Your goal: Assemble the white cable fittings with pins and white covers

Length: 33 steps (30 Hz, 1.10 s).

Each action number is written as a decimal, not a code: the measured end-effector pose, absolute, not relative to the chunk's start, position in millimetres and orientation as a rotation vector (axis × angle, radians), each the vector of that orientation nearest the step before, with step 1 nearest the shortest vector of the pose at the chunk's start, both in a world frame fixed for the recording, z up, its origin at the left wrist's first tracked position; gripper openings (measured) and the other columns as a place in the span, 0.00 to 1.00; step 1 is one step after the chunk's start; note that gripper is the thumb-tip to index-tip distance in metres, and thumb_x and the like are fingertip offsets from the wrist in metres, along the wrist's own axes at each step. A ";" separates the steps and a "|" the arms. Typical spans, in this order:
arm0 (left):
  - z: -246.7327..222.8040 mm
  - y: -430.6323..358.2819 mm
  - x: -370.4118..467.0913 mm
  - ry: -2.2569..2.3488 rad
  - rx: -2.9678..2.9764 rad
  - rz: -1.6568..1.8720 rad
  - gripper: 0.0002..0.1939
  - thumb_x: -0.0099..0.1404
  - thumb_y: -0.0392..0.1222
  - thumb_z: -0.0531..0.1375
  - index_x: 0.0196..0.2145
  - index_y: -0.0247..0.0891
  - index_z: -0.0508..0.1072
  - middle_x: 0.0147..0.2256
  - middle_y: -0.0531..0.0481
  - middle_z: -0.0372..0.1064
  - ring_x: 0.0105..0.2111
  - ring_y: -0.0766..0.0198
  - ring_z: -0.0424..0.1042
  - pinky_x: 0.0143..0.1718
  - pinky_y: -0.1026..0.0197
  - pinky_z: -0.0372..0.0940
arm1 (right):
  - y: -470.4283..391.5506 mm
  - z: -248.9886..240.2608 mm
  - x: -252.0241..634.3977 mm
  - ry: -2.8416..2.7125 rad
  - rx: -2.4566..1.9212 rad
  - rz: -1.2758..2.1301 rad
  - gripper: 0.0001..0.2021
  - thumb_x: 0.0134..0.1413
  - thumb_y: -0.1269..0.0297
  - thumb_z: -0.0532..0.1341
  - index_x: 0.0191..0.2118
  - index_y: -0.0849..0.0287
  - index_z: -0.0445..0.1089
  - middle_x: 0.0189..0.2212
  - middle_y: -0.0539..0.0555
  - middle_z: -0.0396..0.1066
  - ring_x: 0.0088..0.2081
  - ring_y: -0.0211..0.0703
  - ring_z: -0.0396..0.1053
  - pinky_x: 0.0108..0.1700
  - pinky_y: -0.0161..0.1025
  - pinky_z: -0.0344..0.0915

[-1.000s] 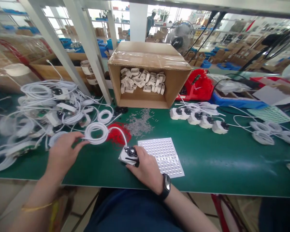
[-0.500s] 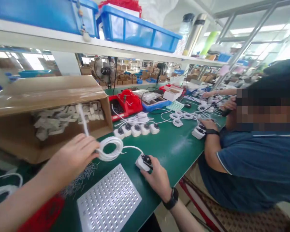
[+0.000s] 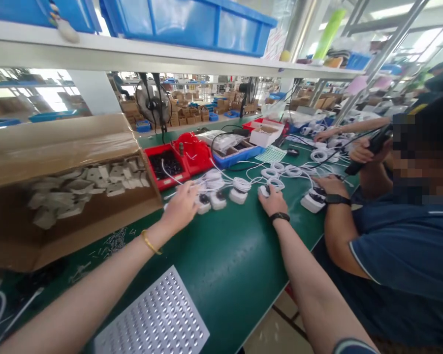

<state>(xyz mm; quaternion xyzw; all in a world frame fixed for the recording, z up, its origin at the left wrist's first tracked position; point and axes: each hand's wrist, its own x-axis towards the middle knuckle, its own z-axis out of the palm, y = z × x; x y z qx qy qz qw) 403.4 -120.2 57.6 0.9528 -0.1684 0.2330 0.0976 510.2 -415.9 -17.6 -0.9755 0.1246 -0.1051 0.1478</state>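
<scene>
My right hand (image 3: 275,202) is closed around a small white housing with a black part (image 3: 264,191) on the bench. A coil of white cable (image 3: 275,184) lies just beyond its fingers. My left hand (image 3: 182,204) reaches over the left end of a row of similar white housings (image 3: 217,200), fingers curled downward. What lies under those fingers is hidden. Between my hands, another white housing (image 3: 238,196) sits with a cable coil (image 3: 241,184) above it.
At left stands a cardboard box (image 3: 74,216) of white parts, with loose screws (image 3: 118,241) before it. A dimpled metal plate (image 3: 158,314) lies near me. Behind are a red bin (image 3: 166,164) and blue tray (image 3: 236,156). A co-worker's hand (image 3: 330,186) rests at right.
My right hand has carried the white housing forward and right to the row. My left hand has left the cable coil and moved to the row's left end. The view has shifted.
</scene>
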 end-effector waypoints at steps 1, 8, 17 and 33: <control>48.4 -104.6 393.7 -0.386 2.830 0.709 0.22 0.62 0.40 0.55 0.53 0.36 0.59 0.52 0.37 0.56 0.52 0.47 0.59 0.53 0.46 0.58 | -411.2 -19.3 514.6 0.324 -2.804 -0.289 0.29 0.57 0.46 0.50 0.61 0.54 0.53 0.47 0.65 0.62 0.42 0.54 0.69 0.39 0.43 0.63; -8.2 -38.6 377.9 -0.138 2.889 0.428 0.32 0.58 0.49 0.59 0.59 0.43 0.55 0.59 0.39 0.48 0.58 0.43 0.52 0.54 0.42 0.56 | -396.3 -20.4 518.4 0.057 -2.753 -0.193 0.24 0.61 0.48 0.46 0.57 0.53 0.59 0.44 0.61 0.67 0.44 0.51 0.68 0.43 0.41 0.61; -14.7 -121.9 387.6 -0.487 2.786 0.764 0.18 0.65 0.40 0.50 0.51 0.32 0.61 0.49 0.31 0.60 0.52 0.44 0.59 0.52 0.40 0.56 | -388.8 -24.3 501.9 0.096 -2.573 -0.178 0.27 0.54 0.52 0.57 0.58 0.57 0.55 0.45 0.63 0.67 0.46 0.55 0.66 0.46 0.46 0.60; -22.0 -234.7 485.0 -0.782 2.711 0.566 0.16 0.58 0.31 0.54 0.46 0.33 0.63 0.49 0.37 0.61 0.51 0.49 0.61 0.56 0.46 0.54 | -462.6 94.7 560.4 0.046 -1.546 0.036 0.11 0.52 0.56 0.51 0.27 0.57 0.57 0.14 0.41 0.53 0.12 0.27 0.36 0.12 0.27 0.39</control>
